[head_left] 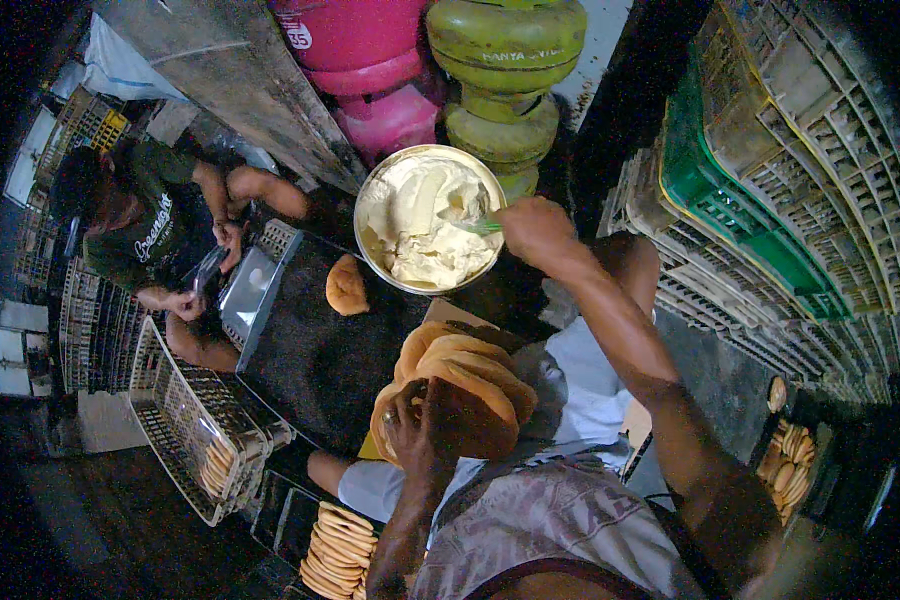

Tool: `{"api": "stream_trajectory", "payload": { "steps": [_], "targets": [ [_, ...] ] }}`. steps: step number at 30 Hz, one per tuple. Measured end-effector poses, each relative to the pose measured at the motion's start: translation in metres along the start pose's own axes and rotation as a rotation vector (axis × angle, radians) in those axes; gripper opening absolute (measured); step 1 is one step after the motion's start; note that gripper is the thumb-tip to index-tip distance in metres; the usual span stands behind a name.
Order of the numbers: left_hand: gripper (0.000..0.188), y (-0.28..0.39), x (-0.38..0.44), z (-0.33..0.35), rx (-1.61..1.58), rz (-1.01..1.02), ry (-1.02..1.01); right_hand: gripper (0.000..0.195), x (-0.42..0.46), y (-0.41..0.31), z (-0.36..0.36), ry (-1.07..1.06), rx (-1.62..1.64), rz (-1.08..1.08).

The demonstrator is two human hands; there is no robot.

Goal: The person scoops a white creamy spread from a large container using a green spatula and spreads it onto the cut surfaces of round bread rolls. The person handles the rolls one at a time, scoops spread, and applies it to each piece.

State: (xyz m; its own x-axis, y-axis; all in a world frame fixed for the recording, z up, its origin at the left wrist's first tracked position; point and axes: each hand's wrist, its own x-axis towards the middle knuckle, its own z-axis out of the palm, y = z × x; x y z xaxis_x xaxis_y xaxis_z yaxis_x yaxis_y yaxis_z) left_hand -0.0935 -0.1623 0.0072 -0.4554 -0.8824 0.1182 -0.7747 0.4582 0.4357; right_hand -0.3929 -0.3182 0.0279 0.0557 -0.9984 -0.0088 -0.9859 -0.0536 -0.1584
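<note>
A round metal tub of pale yellow cream stands before me. My right hand is closed around the green handle of a spreading tool, whose far end is in the cream. Near my lap, my left hand rests on a bunch of round, flat bread buns, fingers curled over the nearest one; whether it grips one bun or several is hard to tell. One half-round bread piece lies apart on the dark surface, left of the tub.
Across on the left sits a co-worker handling clear plastic beside a metal box. A plastic crate holds buns; more buns are stacked below. Pink and green gas cylinders stand behind the tub. Stacked crates rise at right.
</note>
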Motion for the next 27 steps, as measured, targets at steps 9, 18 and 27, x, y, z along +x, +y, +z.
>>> {"api": "stream_trajectory", "payload": {
  "steps": [9,18,27],
  "targets": [
    [0.13,0.03,0.003,0.028,0.086,-0.056,-0.099,0.027,0.048,-0.017,0.068,0.119,0.259,0.019],
    [0.13,0.024,0.019,0.056,0.06,-0.079,-0.123,0.032,0.025,0.078,0.183,0.384,1.959,1.188],
    [0.13,0.017,0.01,0.059,0.02,-0.134,-0.164,0.025,0.036,0.057,0.342,0.162,1.55,1.696]
  ]
}}
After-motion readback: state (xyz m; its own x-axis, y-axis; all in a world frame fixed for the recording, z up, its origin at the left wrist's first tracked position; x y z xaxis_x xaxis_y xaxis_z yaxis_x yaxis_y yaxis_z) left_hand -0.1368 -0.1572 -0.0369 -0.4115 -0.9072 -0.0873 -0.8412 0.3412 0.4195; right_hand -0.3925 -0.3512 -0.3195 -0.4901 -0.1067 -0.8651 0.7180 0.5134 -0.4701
